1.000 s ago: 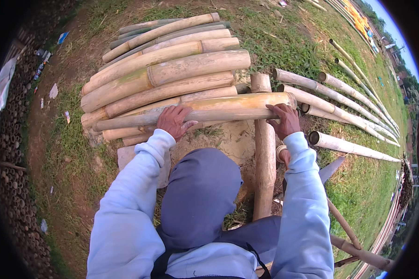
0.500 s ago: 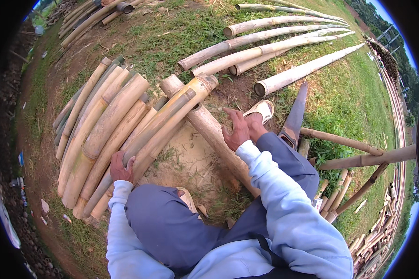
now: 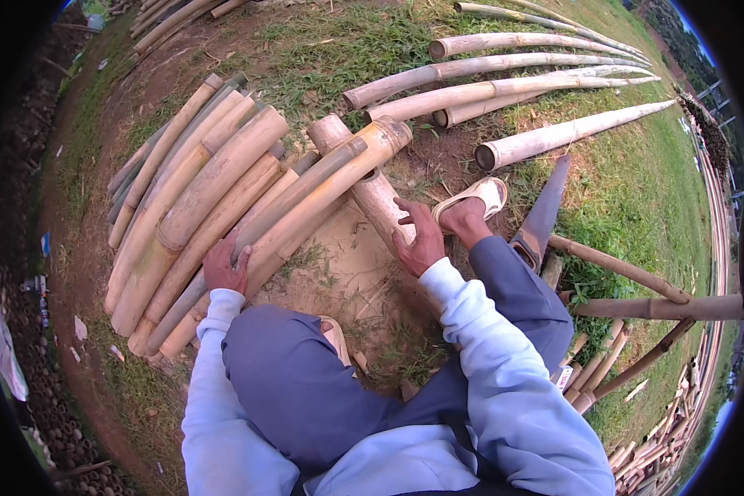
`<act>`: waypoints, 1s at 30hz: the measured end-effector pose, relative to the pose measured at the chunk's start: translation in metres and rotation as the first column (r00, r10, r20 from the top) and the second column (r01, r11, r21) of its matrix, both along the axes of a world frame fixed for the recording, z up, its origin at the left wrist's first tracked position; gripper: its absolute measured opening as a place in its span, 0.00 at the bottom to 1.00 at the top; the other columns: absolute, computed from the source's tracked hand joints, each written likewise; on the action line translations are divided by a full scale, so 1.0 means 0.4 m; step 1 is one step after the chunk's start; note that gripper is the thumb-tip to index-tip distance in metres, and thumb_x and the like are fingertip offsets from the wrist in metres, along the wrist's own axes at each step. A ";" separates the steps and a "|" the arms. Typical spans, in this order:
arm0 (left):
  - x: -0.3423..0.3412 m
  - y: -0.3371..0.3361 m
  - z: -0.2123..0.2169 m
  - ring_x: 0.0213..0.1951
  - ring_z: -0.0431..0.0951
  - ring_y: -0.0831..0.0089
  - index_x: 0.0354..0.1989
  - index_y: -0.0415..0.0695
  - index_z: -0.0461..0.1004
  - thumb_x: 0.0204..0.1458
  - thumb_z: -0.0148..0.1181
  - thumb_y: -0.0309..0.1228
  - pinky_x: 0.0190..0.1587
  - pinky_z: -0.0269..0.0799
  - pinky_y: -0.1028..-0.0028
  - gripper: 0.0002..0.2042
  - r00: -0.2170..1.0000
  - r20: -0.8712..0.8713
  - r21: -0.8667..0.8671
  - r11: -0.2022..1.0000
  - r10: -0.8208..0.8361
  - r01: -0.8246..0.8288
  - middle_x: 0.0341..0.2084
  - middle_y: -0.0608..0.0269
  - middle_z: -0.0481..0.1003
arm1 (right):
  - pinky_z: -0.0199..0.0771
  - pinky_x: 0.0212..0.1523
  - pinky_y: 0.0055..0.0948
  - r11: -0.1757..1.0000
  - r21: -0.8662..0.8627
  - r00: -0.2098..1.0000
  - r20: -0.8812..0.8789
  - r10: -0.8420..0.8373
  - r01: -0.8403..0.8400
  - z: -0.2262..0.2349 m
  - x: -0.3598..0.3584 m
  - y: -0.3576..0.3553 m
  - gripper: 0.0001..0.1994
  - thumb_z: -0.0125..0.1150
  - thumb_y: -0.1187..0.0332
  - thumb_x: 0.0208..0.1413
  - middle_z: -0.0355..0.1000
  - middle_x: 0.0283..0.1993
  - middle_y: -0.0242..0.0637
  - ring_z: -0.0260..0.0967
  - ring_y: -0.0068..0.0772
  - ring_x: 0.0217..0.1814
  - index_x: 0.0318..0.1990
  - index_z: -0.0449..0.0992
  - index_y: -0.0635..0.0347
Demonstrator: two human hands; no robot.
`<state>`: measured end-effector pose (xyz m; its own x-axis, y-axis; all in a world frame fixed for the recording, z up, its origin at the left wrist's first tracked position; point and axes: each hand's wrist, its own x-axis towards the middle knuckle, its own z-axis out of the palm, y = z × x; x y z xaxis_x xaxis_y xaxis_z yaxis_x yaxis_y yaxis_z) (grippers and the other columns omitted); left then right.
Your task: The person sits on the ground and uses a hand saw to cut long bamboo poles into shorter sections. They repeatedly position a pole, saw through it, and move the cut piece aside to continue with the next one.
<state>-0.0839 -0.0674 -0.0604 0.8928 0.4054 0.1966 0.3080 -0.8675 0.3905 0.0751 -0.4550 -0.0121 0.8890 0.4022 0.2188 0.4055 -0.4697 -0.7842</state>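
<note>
My left hand grips a thin grey-green bamboo pole, its thumb set apart on the right side. That pole lies along a thicker yellowish bamboo pole, whose far end rests across a stout bamboo log. Over the log's right side is my right hand, its fingers curved and apart with nothing seen between them. Whether its fingertips touch the log, I cannot tell. Left of my left hand, several cut bamboo lengths lie side by side.
A handsaw stands tilted beside my right foot in a pale sandal. Long bamboo poles lie on the grass ahead. On the right is a bamboo frame, with cut pieces beneath it. Sawdust covers the ground before me.
The view has shifted, so the scene sits farther right and higher. My right hand has come slightly nearer to me and left, over the log. My left hand stays on the thin pole.
</note>
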 end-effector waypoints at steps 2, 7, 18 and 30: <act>0.025 -0.057 0.035 0.63 0.71 0.54 0.64 0.53 0.75 0.62 0.59 0.52 0.69 0.58 0.56 0.25 0.998 -0.031 0.134 0.990 0.050 -0.045 0.59 0.57 0.77 | 0.76 0.56 0.39 0.999 0.022 0.997 0.073 0.025 -0.027 0.042 0.033 0.033 0.32 0.65 0.79 0.51 0.70 0.59 0.48 0.77 0.42 0.52 0.66 0.68 0.57; 0.044 -0.104 0.028 0.67 0.66 0.58 0.66 0.53 0.71 0.63 0.56 0.50 0.71 0.54 0.55 0.25 0.994 0.056 0.089 0.991 0.093 -0.098 0.64 0.61 0.72 | 0.65 0.70 0.45 0.962 -0.201 0.919 0.313 0.241 -0.185 0.125 0.105 0.183 0.36 0.67 0.75 0.53 0.64 0.68 0.49 0.64 0.55 0.70 0.71 0.63 0.53; 0.014 -0.127 0.051 0.63 0.68 0.60 0.64 0.48 0.71 0.61 0.58 0.50 0.70 0.55 0.57 0.27 0.988 0.086 0.039 0.990 0.130 -0.134 0.59 0.58 0.73 | 0.43 0.75 0.72 0.704 -0.689 0.940 0.101 0.327 -0.171 0.054 0.088 0.303 0.43 0.73 0.57 0.53 0.47 0.82 0.32 0.42 0.48 0.84 0.75 0.56 0.28; 0.029 -0.062 0.045 0.56 0.72 0.57 0.58 0.50 0.76 0.55 0.66 0.50 0.61 0.63 0.58 0.25 0.995 0.001 0.114 0.988 0.102 -0.102 0.50 0.59 0.75 | 0.63 0.70 0.49 0.952 -0.252 0.970 0.119 0.211 -0.176 0.016 0.001 0.208 0.38 0.72 0.69 0.50 0.63 0.70 0.51 0.62 0.57 0.71 0.71 0.63 0.51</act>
